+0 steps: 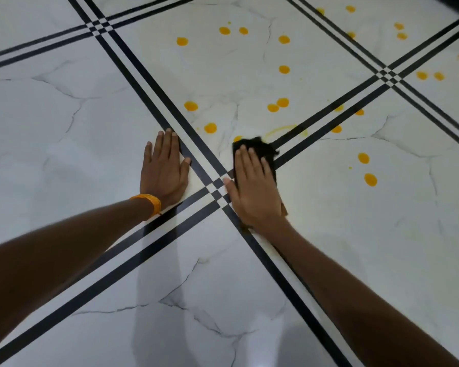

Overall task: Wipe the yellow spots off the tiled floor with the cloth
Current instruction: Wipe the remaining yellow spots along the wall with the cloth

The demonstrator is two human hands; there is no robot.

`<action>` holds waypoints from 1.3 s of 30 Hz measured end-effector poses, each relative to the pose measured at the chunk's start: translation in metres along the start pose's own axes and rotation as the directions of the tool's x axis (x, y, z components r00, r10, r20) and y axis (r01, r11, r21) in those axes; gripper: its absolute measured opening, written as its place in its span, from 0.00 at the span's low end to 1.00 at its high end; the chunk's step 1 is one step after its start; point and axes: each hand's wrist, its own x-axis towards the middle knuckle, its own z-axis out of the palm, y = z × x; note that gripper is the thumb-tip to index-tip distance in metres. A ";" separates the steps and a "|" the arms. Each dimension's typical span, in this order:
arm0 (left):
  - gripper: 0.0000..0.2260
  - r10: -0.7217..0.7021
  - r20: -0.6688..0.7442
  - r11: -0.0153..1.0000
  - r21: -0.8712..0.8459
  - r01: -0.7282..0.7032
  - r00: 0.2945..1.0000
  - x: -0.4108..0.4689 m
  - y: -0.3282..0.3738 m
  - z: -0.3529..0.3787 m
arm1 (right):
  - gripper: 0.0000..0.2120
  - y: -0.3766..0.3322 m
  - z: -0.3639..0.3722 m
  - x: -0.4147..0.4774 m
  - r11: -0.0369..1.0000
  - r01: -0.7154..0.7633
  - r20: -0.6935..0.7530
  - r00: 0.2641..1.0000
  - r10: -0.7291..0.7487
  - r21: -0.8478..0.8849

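Both hands lay spread flat on the tiled floor (64,133), right hand (255,189) pressing the black cloth (260,149), left hand (164,168) bare, yellow spots (283,69) toward twelve o'clock.

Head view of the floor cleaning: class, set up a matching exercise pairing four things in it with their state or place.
Things:
1. left hand
2. right hand
3. cloth
4. yellow smear

States:
A. pressed under a palm
B. faint arc just beyond the cloth
C. flat on bare tile, wristband behind it
D. spread over the black fabric

Pairs: 1-C, 2-D, 3-A, 4-B
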 end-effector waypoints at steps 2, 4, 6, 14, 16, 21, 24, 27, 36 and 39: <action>0.29 0.012 0.006 1.000 0.002 -0.012 1.000 -0.003 0.000 0.001 | 0.34 0.008 -0.001 -0.043 0.990 0.137 0.063 0.988 -0.139 0.034; 0.28 0.020 0.004 1.000 0.018 -0.020 1.000 -0.004 -0.002 0.001 | 0.33 0.030 -0.003 -0.036 0.996 0.081 0.027 0.996 -0.082 0.030; 0.28 0.025 0.000 0.999 0.030 -0.025 1.000 -0.003 -0.005 0.000 | 0.34 0.038 -0.007 0.006 0.992 -0.126 -0.023 0.992 0.126 0.021; 0.27 0.042 -0.010 0.999 -0.009 -0.042 0.999 -0.004 -0.004 0.001 | 0.33 0.005 -0.004 -0.056 0.967 0.249 0.086 0.964 -0.253 0.060; 0.27 0.040 -0.003 0.999 -0.013 -0.040 0.999 -0.006 -0.002 0.000 | 0.34 0.045 -0.008 -0.040 0.995 0.095 0.054 0.994 -0.096 0.028; 0.27 0.039 -0.018 0.999 0.005 -0.039 0.999 -0.002 -0.005 0.001 | 0.37 0.028 -0.011 0.054 0.964 -0.266 -0.041 0.963 0.266 0.017; 0.29 0.070 -0.008 0.997 -0.035 -0.070 0.998 -0.003 -0.010 -0.001 | 0.36 -0.001 -0.004 0.005 0.991 0.133 0.062 0.989 -0.133 -0.004; 0.29 0.073 -0.037 0.992 -0.099 -0.076 0.997 0.000 -0.028 -0.009 | 0.35 0.038 -0.012 -0.012 0.972 0.232 0.092 0.968 -0.233 0.019; 0.33 -0.087 -0.011 0.995 -0.053 0.087 0.996 0.042 -0.065 -0.022 | 0.41 -0.027 -0.003 0.060 0.994 0.102 0.066 0.992 -0.104 0.031; 0.32 -0.041 -0.019 0.999 0.021 0.041 0.999 0.047 -0.052 -0.018 | 0.39 0.014 -0.016 0.053 0.983 0.184 0.070 0.980 -0.184 0.010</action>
